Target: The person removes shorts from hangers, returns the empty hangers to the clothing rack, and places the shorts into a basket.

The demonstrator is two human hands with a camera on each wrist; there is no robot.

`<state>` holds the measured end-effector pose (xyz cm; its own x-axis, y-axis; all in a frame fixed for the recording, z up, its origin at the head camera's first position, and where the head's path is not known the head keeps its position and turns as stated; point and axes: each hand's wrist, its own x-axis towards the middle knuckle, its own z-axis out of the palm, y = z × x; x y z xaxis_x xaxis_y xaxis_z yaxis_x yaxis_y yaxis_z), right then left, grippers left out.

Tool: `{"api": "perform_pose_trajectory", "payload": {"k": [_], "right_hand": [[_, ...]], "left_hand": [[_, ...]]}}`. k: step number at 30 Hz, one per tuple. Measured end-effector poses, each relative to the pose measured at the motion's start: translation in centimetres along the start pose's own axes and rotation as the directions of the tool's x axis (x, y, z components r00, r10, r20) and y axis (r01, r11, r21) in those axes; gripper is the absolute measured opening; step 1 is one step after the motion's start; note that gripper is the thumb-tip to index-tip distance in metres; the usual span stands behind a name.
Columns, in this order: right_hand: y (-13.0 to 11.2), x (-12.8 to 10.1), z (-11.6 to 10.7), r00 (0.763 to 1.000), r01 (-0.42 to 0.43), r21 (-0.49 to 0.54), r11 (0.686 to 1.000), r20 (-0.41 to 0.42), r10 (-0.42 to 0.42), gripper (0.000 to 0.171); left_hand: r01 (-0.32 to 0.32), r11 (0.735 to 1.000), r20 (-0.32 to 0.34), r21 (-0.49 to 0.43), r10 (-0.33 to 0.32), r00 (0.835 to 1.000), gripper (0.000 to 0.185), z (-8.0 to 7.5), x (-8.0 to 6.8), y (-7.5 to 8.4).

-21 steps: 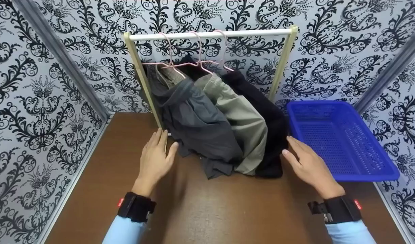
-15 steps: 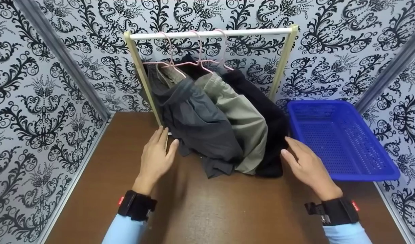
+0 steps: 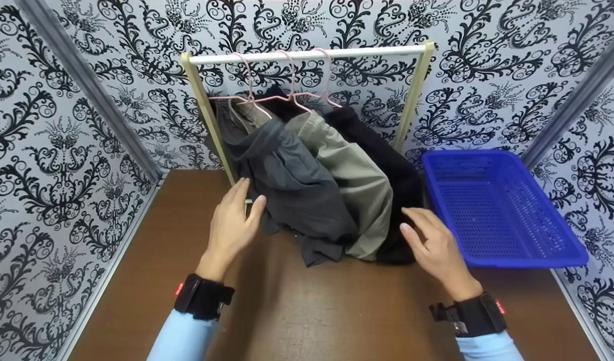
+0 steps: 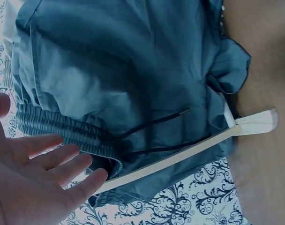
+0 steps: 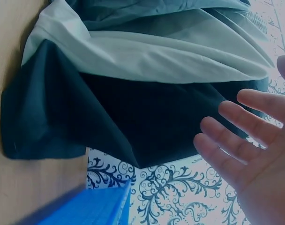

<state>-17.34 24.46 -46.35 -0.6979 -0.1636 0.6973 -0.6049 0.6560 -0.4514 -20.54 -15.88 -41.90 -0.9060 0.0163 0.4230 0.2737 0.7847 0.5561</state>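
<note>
Three pairs of drawstring or elastic-waist bottoms hang from pink hangers on a small rack: dark grey pants at left, khaki pants in the middle, black pants at right. Their lower ends reach the table. My left hand is beside the rack's left post and the grey pants, fingers extended, holding nothing. A drawstring shows at the grey waistband in the left wrist view. My right hand, also with nothing in it, is close to the black pants; contact cannot be told.
A blue perforated plastic basket stands on the brown table to the right of the rack. Patterned walls close off the back and both sides.
My right hand has moved left, away from the basket and towards the black pants. My left hand has risen slightly along the rack's post. The clothes hang as before.
</note>
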Motion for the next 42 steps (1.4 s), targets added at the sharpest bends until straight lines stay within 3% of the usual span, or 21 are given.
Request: {"api": "perform_pose_trajectory", "payload": {"k": [16,31,42], "right_hand": [[-0.7,-0.1,3.1,0.998,0.056,0.116,0.992,-0.039,-0.052,0.030],[-0.9,1.0,4.0,0.999,0.049,0.125,0.991,0.005,-0.050,0.027],[-0.9,1.5,4.1,0.999,0.040,0.142,0.989,0.028,-0.045,0.026]], "left_hand": [[-0.071,0.997,-0.075,-0.014,0.069,0.995,0.057,0.7,2.8,3.1],[0.039,0.999,-0.023,0.014,-0.038,0.999,0.049,0.8,7.4,6.8],[0.114,0.988,-0.063,0.103,-0.108,0.992,0.053,1.4,9.4,7.9]]}}
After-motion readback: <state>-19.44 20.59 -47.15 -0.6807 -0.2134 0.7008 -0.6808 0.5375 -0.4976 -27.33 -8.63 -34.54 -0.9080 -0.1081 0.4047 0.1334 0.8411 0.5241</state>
